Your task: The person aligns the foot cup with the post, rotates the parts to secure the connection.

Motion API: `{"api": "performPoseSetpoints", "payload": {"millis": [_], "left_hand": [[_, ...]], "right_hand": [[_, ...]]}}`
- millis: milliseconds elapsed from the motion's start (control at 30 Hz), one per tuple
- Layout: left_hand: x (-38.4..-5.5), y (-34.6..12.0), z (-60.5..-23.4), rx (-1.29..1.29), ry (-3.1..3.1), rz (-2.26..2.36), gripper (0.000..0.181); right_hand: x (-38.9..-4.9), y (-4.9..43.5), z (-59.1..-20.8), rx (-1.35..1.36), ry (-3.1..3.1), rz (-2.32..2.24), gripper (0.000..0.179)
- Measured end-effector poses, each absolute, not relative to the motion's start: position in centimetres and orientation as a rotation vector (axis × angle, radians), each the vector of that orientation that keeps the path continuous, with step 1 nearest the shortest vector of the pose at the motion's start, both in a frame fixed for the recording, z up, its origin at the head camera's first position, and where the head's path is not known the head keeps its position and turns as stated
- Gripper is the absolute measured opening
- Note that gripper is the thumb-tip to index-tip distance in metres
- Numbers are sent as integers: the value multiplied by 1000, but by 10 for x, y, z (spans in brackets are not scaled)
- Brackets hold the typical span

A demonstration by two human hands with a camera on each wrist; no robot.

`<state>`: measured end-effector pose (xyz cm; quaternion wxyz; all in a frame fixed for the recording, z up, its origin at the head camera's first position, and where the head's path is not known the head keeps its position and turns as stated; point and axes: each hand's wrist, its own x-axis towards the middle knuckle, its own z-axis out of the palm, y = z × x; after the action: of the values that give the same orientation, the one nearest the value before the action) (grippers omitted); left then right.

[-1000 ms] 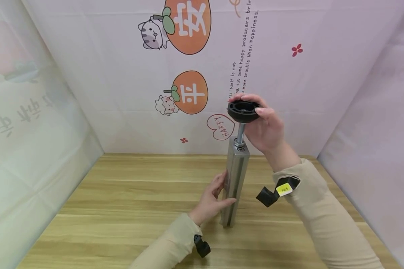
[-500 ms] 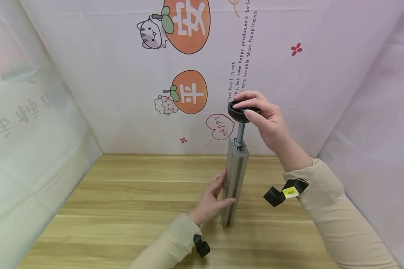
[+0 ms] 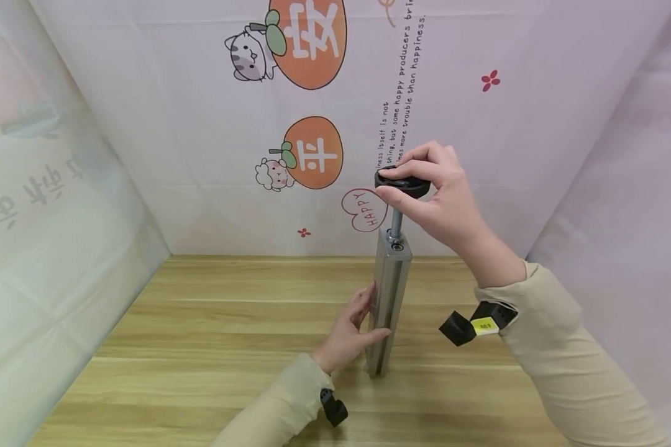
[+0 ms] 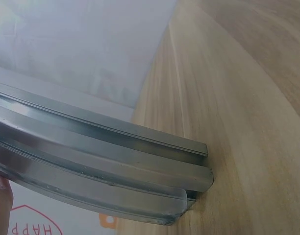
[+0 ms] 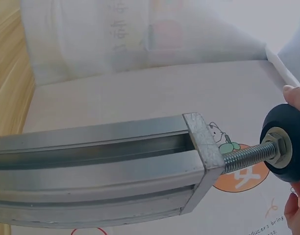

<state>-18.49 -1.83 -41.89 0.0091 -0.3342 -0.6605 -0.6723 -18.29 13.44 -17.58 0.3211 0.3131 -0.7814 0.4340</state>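
Observation:
An aluminium profile (image 3: 388, 298) with grooved sides stands upright on the table, its top leaning slightly to the right. From its end plate (image 5: 205, 142) rises the threaded rod (image 5: 250, 155) of a levelling foot, topped by a round black base (image 3: 419, 187). My left hand (image 3: 349, 332) holds the profile below its middle, thumb across the near face and fingers at the far left side. My right hand (image 3: 447, 198) grips the black base by its rim, thumb in front and fingers over the far edge. In the left wrist view the profile's lower end (image 4: 189, 191) meets the wood.
The wood-grain table (image 3: 229, 323) reaches back to a white printed cloth (image 3: 212, 205). Cloth walls rise at the left (image 3: 61, 186) and right (image 3: 615, 186). A black camera mount (image 3: 478, 323) hangs from the right sleeve, another (image 3: 333, 406) from the left.
My right hand has turned around the black base, its thumb passing from the right side to the front left, while the wrist swung right. The left hand and profile stay almost still.

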Motion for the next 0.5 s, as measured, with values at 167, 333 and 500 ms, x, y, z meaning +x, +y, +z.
{"api": "performPoseSetpoints", "payload": {"millis": [167,333,500], "left_hand": [[-186,-19,-419,-1050,-2053,-2096,81],[-184,-19,-419,-1054,-2070,-2089,82],[-185,-19,-419,-1072,-2048,-2072,83]], "right_hand": [[-185,131,-178,797,-2009,1120,21],[-188,128,-182,759,-1936,1079,23],[-189,123,-183,683,-1861,985,26]]}}
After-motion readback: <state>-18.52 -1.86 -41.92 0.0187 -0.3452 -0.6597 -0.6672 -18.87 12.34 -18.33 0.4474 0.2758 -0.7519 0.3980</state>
